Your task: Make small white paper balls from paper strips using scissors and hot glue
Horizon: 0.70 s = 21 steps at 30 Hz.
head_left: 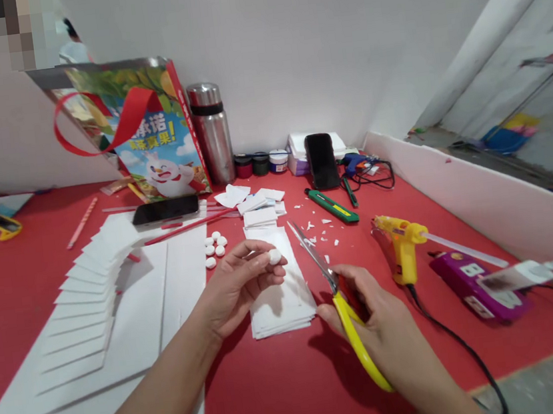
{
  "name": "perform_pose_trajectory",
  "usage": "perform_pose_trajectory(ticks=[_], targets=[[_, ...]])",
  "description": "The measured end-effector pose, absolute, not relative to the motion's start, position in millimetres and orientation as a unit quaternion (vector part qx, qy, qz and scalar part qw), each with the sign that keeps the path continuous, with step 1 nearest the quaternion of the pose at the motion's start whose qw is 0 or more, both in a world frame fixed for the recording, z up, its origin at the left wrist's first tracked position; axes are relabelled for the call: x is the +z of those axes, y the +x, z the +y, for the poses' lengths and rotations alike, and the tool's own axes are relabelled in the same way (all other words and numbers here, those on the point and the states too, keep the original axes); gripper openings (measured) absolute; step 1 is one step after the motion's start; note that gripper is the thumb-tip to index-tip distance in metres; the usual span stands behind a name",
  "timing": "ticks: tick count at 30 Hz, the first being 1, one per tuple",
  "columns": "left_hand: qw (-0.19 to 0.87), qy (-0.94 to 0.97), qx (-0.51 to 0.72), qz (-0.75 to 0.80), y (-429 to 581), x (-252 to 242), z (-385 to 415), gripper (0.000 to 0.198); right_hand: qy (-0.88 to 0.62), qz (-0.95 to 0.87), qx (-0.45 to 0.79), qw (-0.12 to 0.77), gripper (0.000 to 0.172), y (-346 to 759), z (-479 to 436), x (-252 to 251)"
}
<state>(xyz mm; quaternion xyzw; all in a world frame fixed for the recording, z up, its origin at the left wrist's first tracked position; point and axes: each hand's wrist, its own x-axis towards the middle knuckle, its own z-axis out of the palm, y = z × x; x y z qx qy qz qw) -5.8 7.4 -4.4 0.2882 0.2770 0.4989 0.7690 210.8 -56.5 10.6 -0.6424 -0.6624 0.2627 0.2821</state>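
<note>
Between the thumb and fingers of my left hand (244, 275) is a small round white disc (274, 256); its material cannot be made out. My right hand (377, 312) grips a pair of scissors (357, 351) with yellow handles, and their metal blades point up and to the left, away from the disc. Under my left fingertips lies a stack of white paper strips (282, 314) on the red table. Just left of that hand sit several similar white discs (215, 243) in a small cluster. White paper scraps (310, 225) are scattered beyond the scissors' tips.
At left, a curved stepped white card model (79, 305) stands on a white sheet. A yellow glue gun (402, 245), a purple box (472, 284) and a green box cutter (331, 205) lie right. Behind are a steel flask (212, 137), a printed bag (147, 135) and phones (166, 210).
</note>
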Motion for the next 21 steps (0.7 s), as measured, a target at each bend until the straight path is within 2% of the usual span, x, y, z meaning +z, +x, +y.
perform_pose_trajectory(ticks=[3, 8, 13, 21], targets=[[0.766, 0.269, 0.500, 0.300, -6.2, -5.2, 7.8, 0.013, -0.626, -0.688, 0.249, 0.270, 0.041, 210.4, -56.9, 9.4], [0.764, 0.267, 0.505, 0.300, -3.5, -6.0, 9.0, 0.016, -0.598, -0.744, 0.166, 0.247, 0.051, 208.2, -56.6, 1.7], [0.749, 0.280, 0.521, 0.298, 0.8, -6.0, 7.4, 0.015, -0.580, -0.771, 0.115, 0.235, 0.047, 202.7, -54.4, -1.7], [0.740, 0.289, 0.529, 0.297, 2.0, -5.8, 6.6, 0.018, -0.578, -0.771, 0.106, 0.247, 0.045, 199.5, -52.9, -2.7]])
